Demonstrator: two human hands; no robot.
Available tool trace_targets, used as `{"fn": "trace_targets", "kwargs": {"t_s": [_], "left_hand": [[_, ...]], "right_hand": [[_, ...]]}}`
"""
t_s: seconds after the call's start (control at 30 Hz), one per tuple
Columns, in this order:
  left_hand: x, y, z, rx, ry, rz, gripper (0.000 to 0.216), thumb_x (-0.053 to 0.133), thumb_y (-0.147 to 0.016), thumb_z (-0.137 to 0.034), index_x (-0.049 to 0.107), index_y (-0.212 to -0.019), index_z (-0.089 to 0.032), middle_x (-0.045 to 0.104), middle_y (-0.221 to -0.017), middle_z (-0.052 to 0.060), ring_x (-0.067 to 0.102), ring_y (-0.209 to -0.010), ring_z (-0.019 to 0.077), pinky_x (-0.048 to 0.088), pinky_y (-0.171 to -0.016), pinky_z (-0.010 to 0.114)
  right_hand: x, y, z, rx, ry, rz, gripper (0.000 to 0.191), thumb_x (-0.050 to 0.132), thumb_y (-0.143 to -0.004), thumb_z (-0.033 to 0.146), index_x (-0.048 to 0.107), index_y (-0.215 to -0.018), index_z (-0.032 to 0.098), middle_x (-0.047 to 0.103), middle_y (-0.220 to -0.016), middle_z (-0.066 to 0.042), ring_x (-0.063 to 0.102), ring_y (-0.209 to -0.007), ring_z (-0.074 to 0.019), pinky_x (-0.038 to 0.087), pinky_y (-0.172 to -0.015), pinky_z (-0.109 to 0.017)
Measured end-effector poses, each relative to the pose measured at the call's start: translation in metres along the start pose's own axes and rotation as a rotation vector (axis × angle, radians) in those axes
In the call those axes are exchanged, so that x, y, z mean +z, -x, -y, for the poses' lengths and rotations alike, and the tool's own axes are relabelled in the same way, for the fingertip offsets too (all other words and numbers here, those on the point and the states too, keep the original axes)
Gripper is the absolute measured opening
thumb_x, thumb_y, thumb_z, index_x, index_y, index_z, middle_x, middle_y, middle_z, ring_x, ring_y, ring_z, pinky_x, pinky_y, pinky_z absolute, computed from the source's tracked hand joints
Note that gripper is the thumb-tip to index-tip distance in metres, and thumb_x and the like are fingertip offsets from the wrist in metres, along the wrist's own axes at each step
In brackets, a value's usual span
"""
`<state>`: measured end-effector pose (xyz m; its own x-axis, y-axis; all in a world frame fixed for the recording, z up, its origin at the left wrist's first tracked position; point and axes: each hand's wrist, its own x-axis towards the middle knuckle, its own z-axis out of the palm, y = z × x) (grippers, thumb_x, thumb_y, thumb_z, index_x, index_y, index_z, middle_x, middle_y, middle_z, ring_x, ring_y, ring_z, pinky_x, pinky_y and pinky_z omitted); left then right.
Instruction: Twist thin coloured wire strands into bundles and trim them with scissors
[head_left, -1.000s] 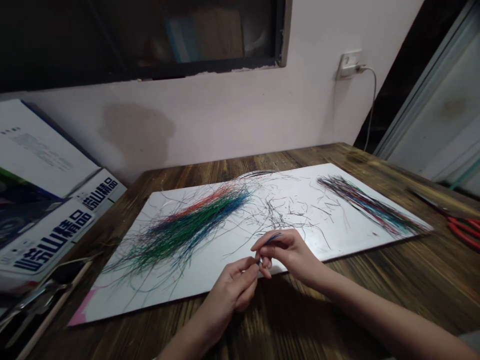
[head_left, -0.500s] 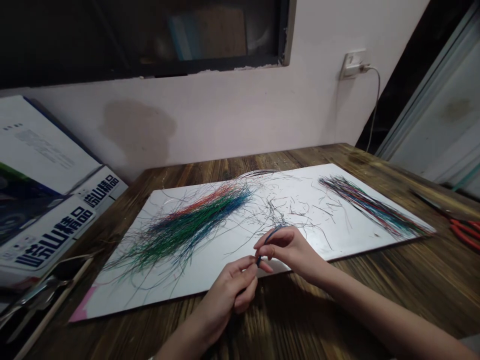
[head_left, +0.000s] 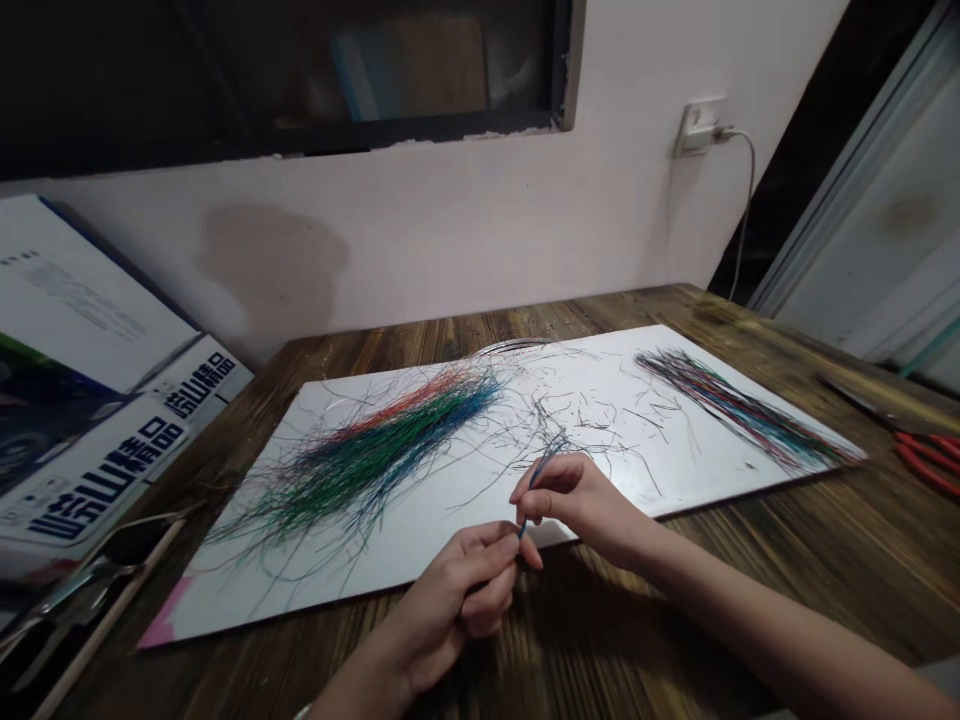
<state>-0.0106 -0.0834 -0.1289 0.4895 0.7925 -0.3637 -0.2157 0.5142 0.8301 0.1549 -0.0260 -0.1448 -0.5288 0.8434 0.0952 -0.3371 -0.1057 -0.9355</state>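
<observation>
Between my two hands runs a thin blue wire strand (head_left: 536, 476), possibly several strands together. My left hand (head_left: 469, 580) pinches its lower end between thumb and forefinger. Just above and to the right, my right hand (head_left: 574, 500) pinches it higher up, and its top end sticks out past the fingers. Both hands are over the front edge of a white board (head_left: 420, 545). On the board's left half lies a loose heap of red, green and blue wires (head_left: 390, 440). A tidier bundle of mixed-colour wires (head_left: 742, 410) rests on the right.
Short dark wire scraps (head_left: 592, 410) are scattered mid-board. Red-handled scissors (head_left: 926, 460) lie on the wooden table (head_left: 795, 570) at right. Printed boxes (head_left: 112, 470) and metal tools (head_left: 82, 600) are at left. A plugged-in cable (head_left: 750, 200) hangs from a wall socket.
My hands have drawn slightly apart, the left moving a little down, so more of the blue wire shows between the fingers. The camera view has shifted slightly.
</observation>
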Motion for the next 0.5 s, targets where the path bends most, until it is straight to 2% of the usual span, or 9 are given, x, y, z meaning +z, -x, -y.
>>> {"fn": "trace_targets", "kwargs": {"t_s": [0.13, 0.27, 0.37, 0.5], "left_hand": [[-0.0032, -0.0001, -0.0001, 0.013, 0.019, -0.036, 0.021, 0.056, -0.087, -0.031, 0.063, -0.078, -0.013, 0.021, -0.037, -0.012, 0.006, -0.037, 0.0035, 0.01, -0.038, 0.017], [-0.0046, -0.0022, 0.0013, 0.006, 0.001, -0.056, 0.026, 0.055, -0.087, -0.035, 0.064, -0.078, -0.012, 0.021, -0.039, -0.012, 0.008, -0.038, 0.004, 0.01, -0.038, 0.018], [-0.004, -0.003, 0.0011, 0.046, -0.067, -0.07, 0.031, 0.053, -0.088, -0.039, 0.065, -0.076, -0.012, 0.024, -0.038, -0.011, 0.01, -0.038, 0.0042, 0.01, -0.039, 0.019], [-0.0034, -0.0009, -0.0018, 0.094, -0.217, -0.038, 0.034, 0.053, -0.088, -0.041, 0.067, -0.078, -0.011, 0.032, -0.038, -0.008, 0.017, -0.037, 0.0043, 0.012, -0.04, 0.021]], "right_hand": [[0.0033, -0.0001, 0.0002, 0.018, 0.015, 0.079, 0.012, 0.075, -0.069, 0.024, 0.071, -0.075, 0.015, 0.066, -0.054, 0.001, 0.063, -0.054, -0.014, 0.051, -0.06, -0.029], [0.0033, 0.0001, 0.0026, -0.051, 0.135, -0.055, 0.003, 0.075, -0.067, 0.015, 0.072, -0.067, 0.016, 0.067, -0.054, 0.0, 0.062, -0.054, -0.013, 0.05, -0.057, -0.025], [0.0032, 0.0014, 0.0051, -0.09, 0.154, -0.14, 0.01, 0.072, -0.066, 0.008, 0.072, -0.064, 0.018, 0.069, -0.061, 0.0, 0.063, -0.06, -0.0125, 0.05, -0.058, -0.023], [0.0083, 0.0061, 0.0055, -0.131, 0.146, -0.182, 0.015, 0.07, -0.066, 0.005, 0.072, -0.063, 0.02, 0.069, -0.062, 0.001, 0.064, -0.06, -0.0125, 0.051, -0.058, -0.023]]}}
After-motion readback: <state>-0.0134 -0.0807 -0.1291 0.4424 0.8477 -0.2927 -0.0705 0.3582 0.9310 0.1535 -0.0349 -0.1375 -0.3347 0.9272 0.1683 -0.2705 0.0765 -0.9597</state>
